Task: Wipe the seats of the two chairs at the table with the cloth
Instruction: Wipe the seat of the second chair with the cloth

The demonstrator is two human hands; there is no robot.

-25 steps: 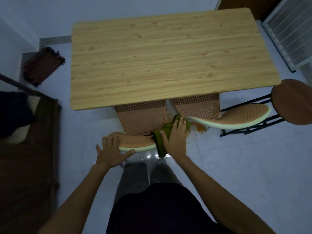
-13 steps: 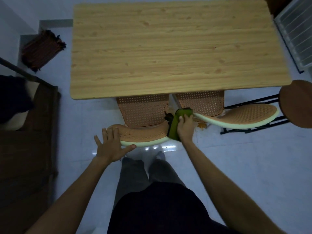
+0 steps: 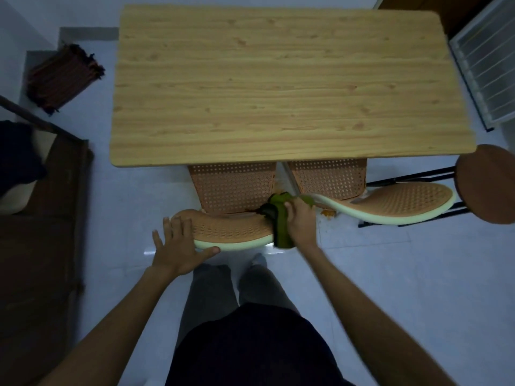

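Two orange perforated chairs are pushed under the near edge of the wooden table. The left chair's seat shows between the table and its curved backrest. The right chair's seat and backrest are beside it. My left hand rests flat on the left end of the left backrest, fingers spread. My right hand grips a green cloth pressed against the right end of that backrest, between the two chairs.
A round brown stool on a black frame stands at the right, beyond the right chair. Dark wooden furniture lines the left side. A folded dark mat lies on the floor at far left. My legs stand just behind the left chair.
My right hand with the cloth moved up along the backrest's right end, then came back down a little. My left hand stayed on the backrest's left end.
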